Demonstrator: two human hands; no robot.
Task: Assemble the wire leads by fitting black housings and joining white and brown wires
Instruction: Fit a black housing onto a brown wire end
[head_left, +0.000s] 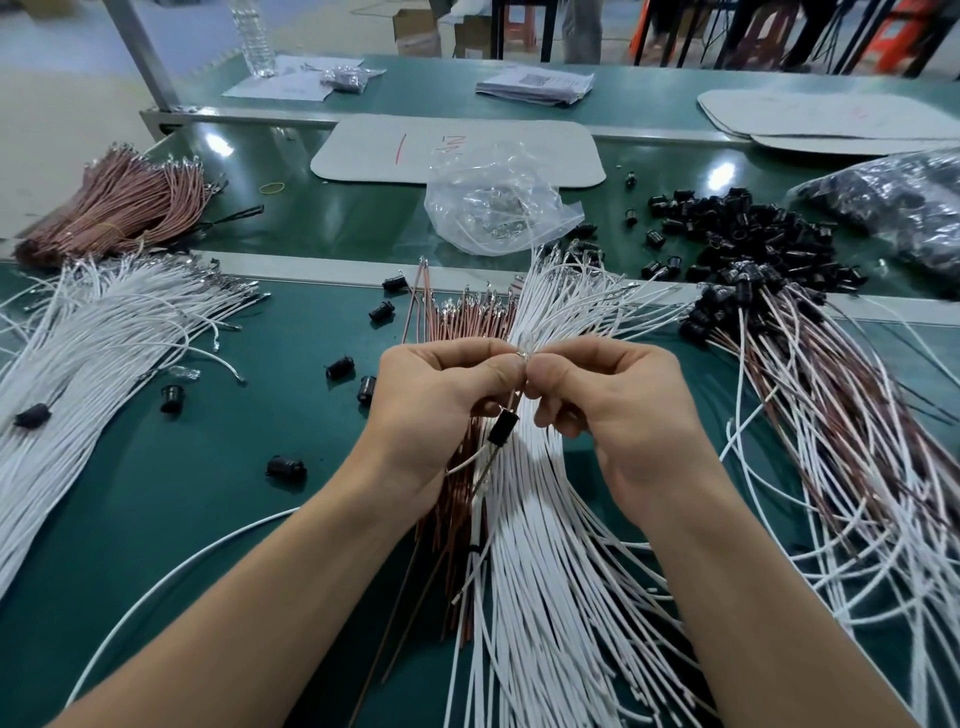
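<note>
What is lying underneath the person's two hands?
Beneath the left hand and right hand, which pinch one lead, lie brown wires and white wires on the green table. The hands hide those wires' middle stretch.

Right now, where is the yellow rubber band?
In the head view, the rubber band lies on the far table, left side, between the brown wire bundle and the white mat.

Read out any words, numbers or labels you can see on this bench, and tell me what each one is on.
Nothing here can be read with certainty.
White mat: red handwritten marks, illegible.
Stack of papers: print too small.
Far mat: faint red marks, blurred.
Loose sheets: print too small.
</note>
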